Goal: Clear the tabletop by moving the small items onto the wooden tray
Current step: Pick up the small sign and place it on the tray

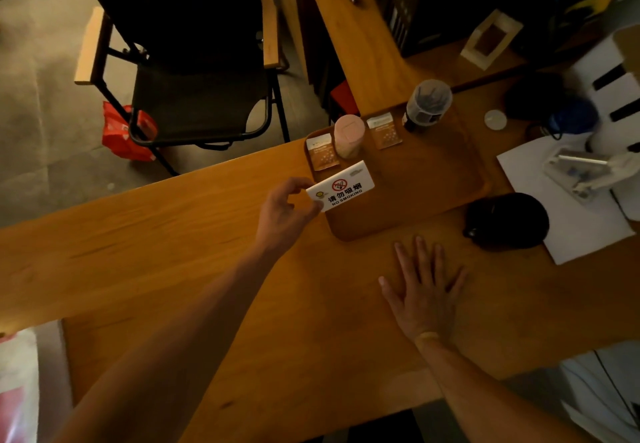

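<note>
White no-smoking sign [341,186] pinched at near corner by left hand [284,212], held over wooden tray's [426,196] left edge. Right hand [424,290] flat, fingers spread, on desk [173,234]. Tray holds two sachets, pink cylinder [348,136], lidded jar [427,104].

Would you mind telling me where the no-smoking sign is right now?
In the head view, the left hand pinches the no-smoking sign over the near-left corner of the wooden tray, just in front of the pink container.

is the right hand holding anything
No, the right hand lies flat with straight fingers on the bare table.
</note>
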A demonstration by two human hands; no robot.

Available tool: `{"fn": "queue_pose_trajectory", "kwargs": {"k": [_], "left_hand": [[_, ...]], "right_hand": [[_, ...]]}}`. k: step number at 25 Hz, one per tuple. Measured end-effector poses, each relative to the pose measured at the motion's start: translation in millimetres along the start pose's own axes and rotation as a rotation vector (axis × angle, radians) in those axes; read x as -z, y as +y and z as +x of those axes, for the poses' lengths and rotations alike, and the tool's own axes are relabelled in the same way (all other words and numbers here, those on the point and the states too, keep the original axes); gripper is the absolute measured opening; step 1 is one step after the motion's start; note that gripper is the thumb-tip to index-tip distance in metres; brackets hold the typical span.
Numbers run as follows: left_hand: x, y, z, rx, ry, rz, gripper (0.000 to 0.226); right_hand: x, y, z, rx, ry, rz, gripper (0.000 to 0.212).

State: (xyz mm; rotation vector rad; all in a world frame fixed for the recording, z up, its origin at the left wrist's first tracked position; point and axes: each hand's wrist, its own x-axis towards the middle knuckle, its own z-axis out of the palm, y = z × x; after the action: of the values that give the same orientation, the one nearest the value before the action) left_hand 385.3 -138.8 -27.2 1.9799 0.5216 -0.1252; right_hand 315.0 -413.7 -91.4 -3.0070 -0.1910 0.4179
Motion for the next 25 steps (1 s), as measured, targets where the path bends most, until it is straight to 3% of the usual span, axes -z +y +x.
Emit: {"fn": "queue_pose_trajectory", "kwargs": {"k": [25], "left_hand": [[-32.6, 0.2, 11.9, -0.061, 0.009, 0.214, 0.038]], "right_hand": [[-3.0, 1.1, 1.6, 0.016, 0.041, 0.013, 0.075]]}}
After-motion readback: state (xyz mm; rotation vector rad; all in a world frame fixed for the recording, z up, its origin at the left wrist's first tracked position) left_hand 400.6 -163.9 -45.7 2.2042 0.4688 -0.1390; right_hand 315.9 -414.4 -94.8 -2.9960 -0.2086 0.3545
